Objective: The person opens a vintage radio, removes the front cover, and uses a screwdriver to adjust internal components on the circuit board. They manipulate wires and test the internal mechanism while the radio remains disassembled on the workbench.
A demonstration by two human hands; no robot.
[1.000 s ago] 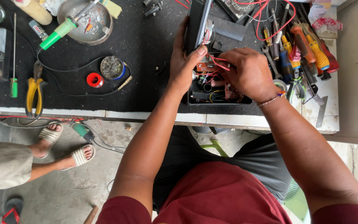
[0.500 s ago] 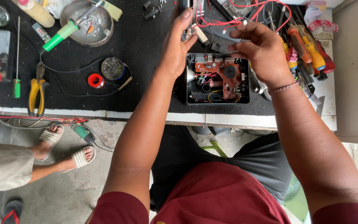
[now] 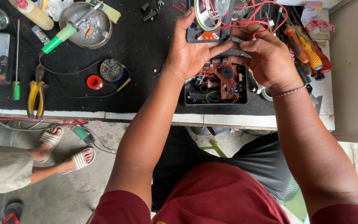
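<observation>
In the head view, at the upper middle of the frame, the left hand (image 3: 189, 52) grips the left edge of a black cover (image 3: 209, 23) that carries a round speaker and a tangle of red wires (image 3: 253, 18); its fingers are closed around that edge, thumb laid across the lower side. The right hand (image 3: 268, 58) touches the cover's right side, fingers curled and pinching at its lower right corner, a thin bracelet on the wrist. Just below both hands an open black case (image 3: 215, 89) lies on the black mat of the counter (image 3: 137, 45), showing a reddish circuit board (image 3: 222, 76).

In the upper left a green-handled soldering iron (image 3: 65, 33) rests in a metal bowl (image 3: 85, 18). Yellow pliers (image 3: 36, 93) and a green screwdriver (image 3: 16, 58) lie at the left edge. Orange and yellow screwdrivers (image 3: 307, 49) sit at the upper right. Another person's sandalled feet (image 3: 67, 149) stand on the floor at the lower left.
</observation>
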